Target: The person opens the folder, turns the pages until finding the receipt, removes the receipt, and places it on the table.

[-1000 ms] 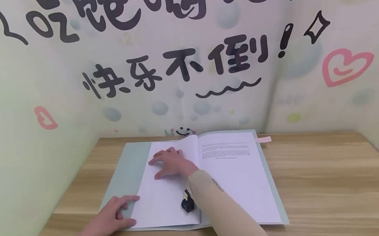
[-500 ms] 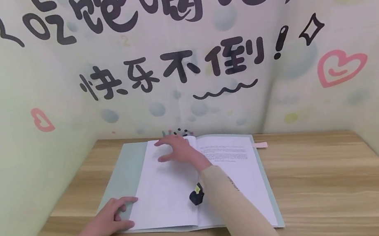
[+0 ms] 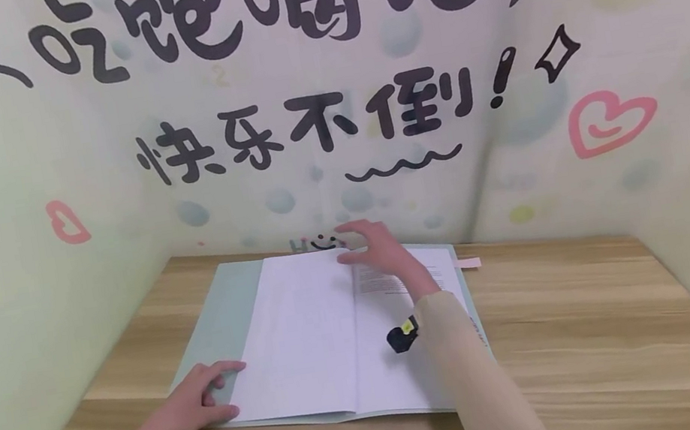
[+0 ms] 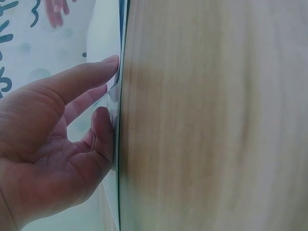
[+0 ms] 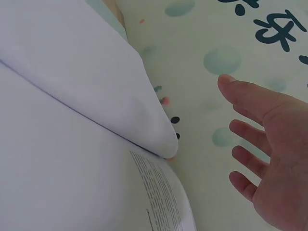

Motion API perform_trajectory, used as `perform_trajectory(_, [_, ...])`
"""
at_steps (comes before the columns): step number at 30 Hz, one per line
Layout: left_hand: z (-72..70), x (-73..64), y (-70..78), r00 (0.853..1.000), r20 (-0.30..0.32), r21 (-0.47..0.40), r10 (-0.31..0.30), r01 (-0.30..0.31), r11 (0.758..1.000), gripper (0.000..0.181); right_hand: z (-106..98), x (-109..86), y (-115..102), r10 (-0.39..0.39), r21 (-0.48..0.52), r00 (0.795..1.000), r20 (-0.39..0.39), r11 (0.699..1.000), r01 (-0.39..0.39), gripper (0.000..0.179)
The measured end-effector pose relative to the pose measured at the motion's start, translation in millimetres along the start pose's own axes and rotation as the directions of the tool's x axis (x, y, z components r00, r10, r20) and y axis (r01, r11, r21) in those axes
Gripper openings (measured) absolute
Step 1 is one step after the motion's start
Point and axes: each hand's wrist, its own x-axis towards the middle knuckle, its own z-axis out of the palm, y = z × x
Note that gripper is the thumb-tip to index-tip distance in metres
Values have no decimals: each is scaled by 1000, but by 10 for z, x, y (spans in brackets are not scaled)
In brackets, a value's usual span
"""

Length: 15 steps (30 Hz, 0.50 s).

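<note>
An open booklet with a pale blue-green cover lies on the wooden table. Its left page is blank, and the right page carries a short block of print near the top. At the lower left, my left hand rests on the cover and the left page's edge, fingers loosely bent; the left wrist view has its fingertips at the booklet's edge. Above the top of the spine is my right hand, fingers spread and loosely bent. In the right wrist view, that hand holds nothing and is apart from the pages.
A pink tab sticks out from the booklet's right edge. Patterned walls with black lettering stand behind and beside the table. A small black object with a yellow patch sits at the right cuff.
My right hand has lifted off the left page and moved right, to above the spine and right page. The left page lies flatter. My left hand has kept its place.
</note>
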Motion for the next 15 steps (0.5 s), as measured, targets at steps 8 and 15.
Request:
perform_trajectory(8, [-5,-7,17,1000,9,-1,9,-9,1000,58,-244,-189,211,-7,23,999,-36,1000,7,59])
perform_trajectory(15, [3,13,22,1000,13,10,-21,21,1000,59,-469,-383,576,49,11,995,-91,999,-48,61])
